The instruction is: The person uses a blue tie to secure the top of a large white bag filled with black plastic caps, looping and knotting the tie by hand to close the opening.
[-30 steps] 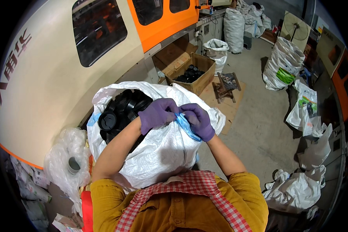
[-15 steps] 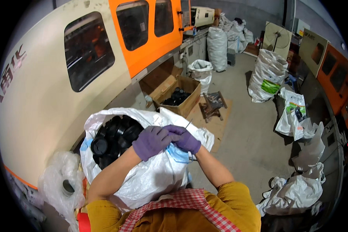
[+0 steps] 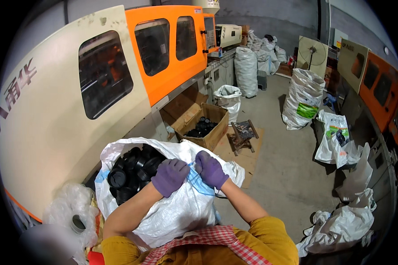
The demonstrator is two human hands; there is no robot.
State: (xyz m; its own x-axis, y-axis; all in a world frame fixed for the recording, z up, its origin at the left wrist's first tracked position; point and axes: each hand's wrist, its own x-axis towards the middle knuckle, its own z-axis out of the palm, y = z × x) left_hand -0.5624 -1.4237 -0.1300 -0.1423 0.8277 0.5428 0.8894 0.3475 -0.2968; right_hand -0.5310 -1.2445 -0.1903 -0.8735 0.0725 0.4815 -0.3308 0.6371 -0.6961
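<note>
A big white woven sack [image 3: 177, 223] stands in front of me, its mouth open on the left over several black round plastic parts [image 3: 135, 170]. Purple gloves cover both hands. My left hand [image 3: 169, 177] is closed on the sack's gathered rim, just right of the black parts. A short way off, my right hand [image 3: 211, 170] is closed in a fist on the sack's edge beside a blue strip [image 3: 200, 183]. Thin blue strands run between the two hands. Whatever lies inside the curled fingers is hidden.
An orange and cream machine [image 3: 163, 57] lines the left side. Beyond the sack are a cardboard box [image 3: 216, 132] of black parts and a small folding stool [image 3: 243, 134]. White sacks [image 3: 303, 99] stand farther off; crumpled bags [image 3: 340, 221] lie right. Clear plastic wrap [image 3: 70, 207] sits at lower left.
My hands, together before, are now apart, the right one pulled away from the left. The view has tilted up somewhat, so the scene sits lower in it.
</note>
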